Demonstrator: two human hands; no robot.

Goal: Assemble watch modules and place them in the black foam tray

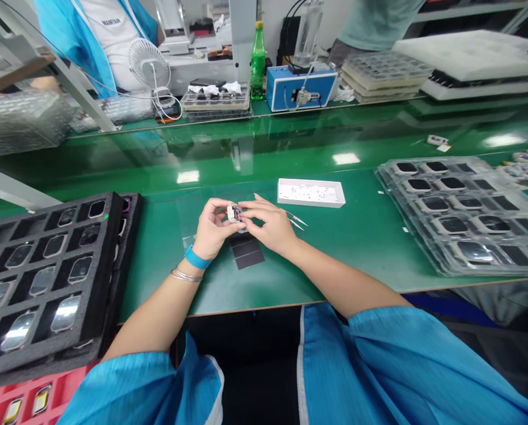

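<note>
My left hand (211, 227) and my right hand (268, 223) meet over the green table, both pinching a small watch-like part (234, 213) between the fingertips. My right hand also carries metal tweezers (297, 222), whose tips stick out to the right. Two dark rectangular pads (247, 252) lie on the table just below my hands. A white shallow tray (310, 192) with tiny parts sits just beyond my right hand.
A black foam tray (42, 277) of watch bodies lies at my left, above a red one (20, 401). Clear blister trays (459, 212) of dark parts lie at right. Across the table stand a blue machine (299, 87), a green bottle (258, 59), a small fan (149, 64) and other people.
</note>
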